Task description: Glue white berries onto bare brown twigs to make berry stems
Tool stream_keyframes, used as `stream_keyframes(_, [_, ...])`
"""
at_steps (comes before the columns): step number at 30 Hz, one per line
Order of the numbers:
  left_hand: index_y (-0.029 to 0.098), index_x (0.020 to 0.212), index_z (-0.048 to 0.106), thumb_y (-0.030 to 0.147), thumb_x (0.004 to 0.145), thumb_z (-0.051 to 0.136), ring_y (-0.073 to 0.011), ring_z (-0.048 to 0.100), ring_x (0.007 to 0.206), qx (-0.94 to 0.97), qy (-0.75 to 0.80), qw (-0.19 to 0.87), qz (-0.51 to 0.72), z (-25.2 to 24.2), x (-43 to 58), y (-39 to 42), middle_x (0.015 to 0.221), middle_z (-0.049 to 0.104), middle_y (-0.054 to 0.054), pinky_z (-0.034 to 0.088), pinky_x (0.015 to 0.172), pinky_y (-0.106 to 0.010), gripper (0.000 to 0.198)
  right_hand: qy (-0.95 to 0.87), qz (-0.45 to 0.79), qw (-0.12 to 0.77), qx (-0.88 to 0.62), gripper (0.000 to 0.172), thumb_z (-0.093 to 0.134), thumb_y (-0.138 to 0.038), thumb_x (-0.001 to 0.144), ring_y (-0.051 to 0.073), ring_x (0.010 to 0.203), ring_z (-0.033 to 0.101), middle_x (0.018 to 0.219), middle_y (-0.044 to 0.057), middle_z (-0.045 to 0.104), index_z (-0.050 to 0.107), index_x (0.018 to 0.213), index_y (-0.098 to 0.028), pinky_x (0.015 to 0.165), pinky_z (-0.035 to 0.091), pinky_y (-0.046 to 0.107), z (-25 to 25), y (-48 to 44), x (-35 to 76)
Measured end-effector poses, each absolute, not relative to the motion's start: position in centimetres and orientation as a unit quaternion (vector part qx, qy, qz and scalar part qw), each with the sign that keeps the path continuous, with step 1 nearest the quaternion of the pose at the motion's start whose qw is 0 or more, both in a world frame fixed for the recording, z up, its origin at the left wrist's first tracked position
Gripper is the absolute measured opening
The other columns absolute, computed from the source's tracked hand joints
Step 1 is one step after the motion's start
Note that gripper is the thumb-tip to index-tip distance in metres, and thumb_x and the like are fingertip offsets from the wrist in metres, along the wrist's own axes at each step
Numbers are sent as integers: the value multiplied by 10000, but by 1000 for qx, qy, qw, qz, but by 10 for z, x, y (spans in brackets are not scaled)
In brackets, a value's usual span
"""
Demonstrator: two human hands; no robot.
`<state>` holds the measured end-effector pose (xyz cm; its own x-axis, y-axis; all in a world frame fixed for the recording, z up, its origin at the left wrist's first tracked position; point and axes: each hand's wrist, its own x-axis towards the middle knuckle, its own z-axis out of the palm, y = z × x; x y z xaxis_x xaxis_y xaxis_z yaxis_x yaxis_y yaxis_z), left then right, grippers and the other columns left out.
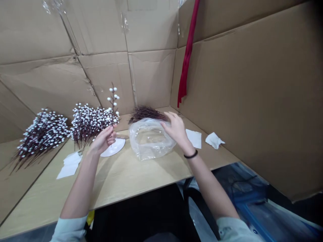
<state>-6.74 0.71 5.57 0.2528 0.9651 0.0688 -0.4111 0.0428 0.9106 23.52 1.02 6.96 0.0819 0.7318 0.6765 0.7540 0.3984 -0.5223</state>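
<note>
A: What did the left hand (103, 141) have hold of?

B: Its fingers (109, 135) were curled closed around the thin, dark stem of a white-beaded branch sprig (113, 100). The sprig stood nearly upright, its long axis rising from the hand toward the cardboard wall. The hand hid the lowest part of the stem.

A: And the right hand (176, 129)?

B: It was open, with its fingers (172, 116) spread across the top of a crumpled, clear plastic bag (148, 139). They touched the bag, but I couldn't tell whether they gripped it. A thin black wristband (190, 154) sat on that wrist.

A: Which hand was nearer the sprig?

B: The left by far, since it held it. The bag lay to the right of the sprig, and the right hand was on the bag's far side from it. A flat, round white paper disc (113, 148) lay just under the left hand.

A: What else was on the pale wooden surface (126, 178)?

B: To the left lay two heaped bundles of dark branches (42, 136) with white beads. A bunch of bare, reddish-brown twigs (147, 114) lay behind the bag, and white paper scraps (214, 140) were scattered about. Tan cardboard walls (222, 101) surrounded everything, with a long red ribbon (186, 53) hanging down one corner.
</note>
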Motion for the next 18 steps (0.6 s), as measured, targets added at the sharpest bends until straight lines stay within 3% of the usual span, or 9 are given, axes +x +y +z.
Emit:
stream_keyframes(3, [177, 926, 562, 242, 768, 576, -21, 266, 387, 424, 295, 634, 575, 59, -72, 11, 504, 326, 70, 193, 347, -121, 171, -623, 37, 469, -625, 819, 650, -395, 616, 320, 1198, 403, 1330, 170, 386, 298, 1331, -203, 941, 358, 489, 19, -3, 256])
stream_keyframes(6, [178, 927, 559, 231, 766, 577, -25, 264, 387, 407, 283, 631, 596, 59, -72, 14, 498, 308, 74, 191, 346, -127, 170, -572, 125, 468, -662, 943, 679, -375, 561, 314, 1041, 537, 1196, 202, 503, 222, 1358, -162, 837, 437, 464, -12, 0, 265])
stream_keyframes(8, [172, 923, 558, 228, 765, 577, -26, 257, 384, 396, 286, 631, 603, 57, -71, 16, 496, 303, 75, 188, 344, -130, 169, -550, 168, 475, -666, 820, 660, -347, 563, 275, 862, 612, 972, 133, 623, 344, 1296, -158, 753, 470, 441, -16, 9, 266])
stream_keyframes(11, [169, 916, 558, 223, 761, 581, -26, 249, 377, 384, 294, 632, 606, 55, -67, 16, 489, 292, 79, 181, 342, -133, 166, -548, 184, 505, -641, 548, 629, -281, 555, 210, 664, 622, 691, 11, 636, 544, 1088, -180, 684, 482, 391, 6, 23, 260])
stream_keyframes(15, [167, 901, 556, 232, 768, 573, -25, 256, 372, 376, 295, 640, 602, 53, -65, 13, 485, 302, 81, 185, 341, -130, 149, -541, 151, 535, -632, 355, 594, -216, 561, 164, 566, 598, 586, -4, 624, 620, 912, -168, 647, 478, 317, 68, 28, 242])
stream_keyframes(18, [158, 905, 559, 226, 766, 574, -24, 267, 370, 378, 284, 646, 600, 49, -67, 14, 481, 309, 80, 189, 336, -131, 155, -568, 135, 508, -634, 246, 586, -178, 559, 163, 560, 593, 495, 3, 592, 639, 797, -145, 642, 474, 292, 114, 27, 227])
